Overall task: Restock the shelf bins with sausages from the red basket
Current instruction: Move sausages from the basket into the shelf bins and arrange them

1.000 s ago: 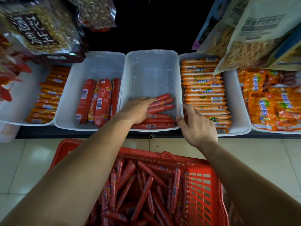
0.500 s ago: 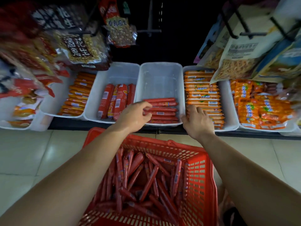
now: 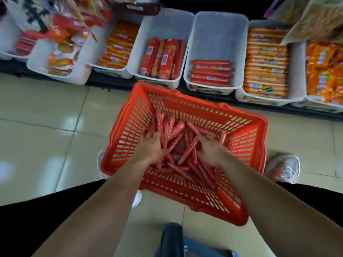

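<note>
We have our left hand (image 3: 151, 148) and right hand (image 3: 211, 152) down among the sausages (image 3: 182, 154) in the red basket (image 3: 246, 143) on the floor, fingers spread over them, whether gripping we cannot tell.

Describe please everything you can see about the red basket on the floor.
The red basket looks like moulded plastic, rectangular, with slotted walls and a thicker rim. It stands upright on the pale tiled floor, turned a little askew, just before the white shelf bins. A loose heap of thin red sausages covers its bottom. The left hand and right hand both reach inside, onto the sausages. Its handles appear folded down along the rim.
</note>
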A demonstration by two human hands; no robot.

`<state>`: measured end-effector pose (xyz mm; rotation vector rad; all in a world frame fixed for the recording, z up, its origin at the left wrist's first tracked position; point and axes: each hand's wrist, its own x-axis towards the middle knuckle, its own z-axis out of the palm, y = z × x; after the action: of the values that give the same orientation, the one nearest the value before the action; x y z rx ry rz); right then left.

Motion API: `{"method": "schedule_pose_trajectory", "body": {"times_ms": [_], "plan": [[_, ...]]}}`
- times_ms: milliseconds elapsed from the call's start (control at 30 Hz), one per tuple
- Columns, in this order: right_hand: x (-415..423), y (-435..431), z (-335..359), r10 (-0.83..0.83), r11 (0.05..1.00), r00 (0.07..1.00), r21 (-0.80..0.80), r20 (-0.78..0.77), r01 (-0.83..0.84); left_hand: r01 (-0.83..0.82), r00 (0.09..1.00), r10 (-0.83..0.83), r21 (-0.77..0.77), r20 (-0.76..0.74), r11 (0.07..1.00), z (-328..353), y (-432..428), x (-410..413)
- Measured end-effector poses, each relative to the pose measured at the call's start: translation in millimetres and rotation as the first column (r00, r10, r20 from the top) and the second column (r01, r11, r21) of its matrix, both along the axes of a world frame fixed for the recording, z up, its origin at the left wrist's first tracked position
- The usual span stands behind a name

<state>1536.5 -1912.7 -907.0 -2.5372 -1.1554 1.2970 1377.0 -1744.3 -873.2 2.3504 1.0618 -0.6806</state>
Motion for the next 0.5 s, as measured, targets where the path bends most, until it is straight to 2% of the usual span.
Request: {"method": "schedule_pose_trajectory", "body": {"times_ms": [200,367,500], "plan": [[-21,18,-51,-0.198,0.978,0.978,-0.077,-0.058,0.194,-0.317,0.943,0.322,-0.064,0.081,0.946,-49,17,-1],[-42,32,-71,-0.497,0.863,0.867,-0.085,0.039,0.498,-0.407,0.908,0.413,-0.083,0.071,0.910,-76,23,16],[-49,36,-83,-0.490,0.856,0.869,-0.154,0.061,0.493,-0.440,0.898,0.440,0.005,0.022,0.898,-88,32,34]]}}
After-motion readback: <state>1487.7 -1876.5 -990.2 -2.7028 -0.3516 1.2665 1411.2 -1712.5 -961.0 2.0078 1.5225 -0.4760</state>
